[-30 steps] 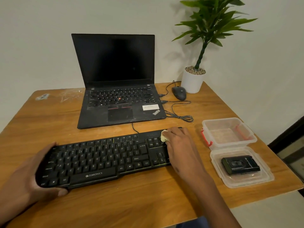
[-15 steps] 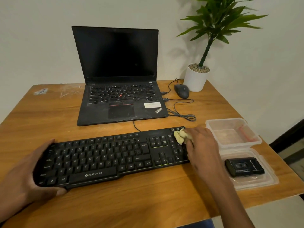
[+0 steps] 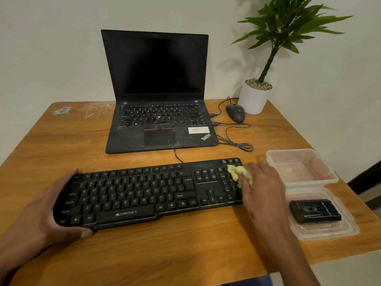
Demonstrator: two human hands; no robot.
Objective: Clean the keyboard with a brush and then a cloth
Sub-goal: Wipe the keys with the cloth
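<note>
- Between the two hands, a black keyboard (image 3: pixel 148 193) lies flat on a wooden table (image 3: pixel 144 254), its long side running from one hand to the other.
- At the keyboard's left end, the left hand (image 3: pixel 51 211) grips the edge, fingers curled behind the far side and the thumb pressed along the near rim.
- Over the number keys at the right end, the right hand (image 3: pixel 265 188) pinches a small crumpled pale-yellow cloth (image 3: pixel 239 174) under its fingertips and presses it onto the keys.
- The cloth sticks out past the fingers toward the left hand, touching the keys at the upper right corner of the keyboard.
- Just beyond the right hand's knuckles, a clear plastic box (image 3: pixel 301 168) with red clips sits on the table, close to the keyboard's right end.
- Right of the right wrist, the box's clear lid (image 3: pixel 321 213) lies flat, and a small black case (image 3: pixel 314 211) rests on it; whether it is a brush holder cannot be told.
- Farther ahead of both hands, an open black laptop (image 3: pixel 160 112) with a dark screen stands on the table.
- Ahead of the right hand, a black mouse (image 3: pixel 235 113) with a looped cable (image 3: pixel 237 139) lies just beside a white pot holding a green plant (image 3: pixel 255 96).
</note>
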